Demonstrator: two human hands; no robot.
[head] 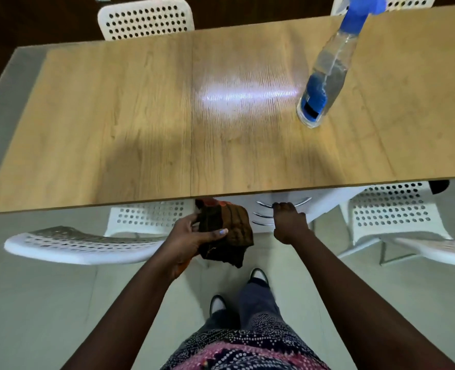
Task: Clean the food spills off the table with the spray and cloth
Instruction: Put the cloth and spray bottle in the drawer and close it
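Left hand grasping the folded dark cloth just below the near counter edge, probably kept ready for wiping. Right hand curled beside it in front of a white chair; cannot tell if holding anything. Spray bottle standing far right on the counter, within reach. No spills plainly visible; 4 white chairs around the counter.

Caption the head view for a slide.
Left hand holds cloth below table; spray bottle stands untouched.

White perforated chairs on pale floor.
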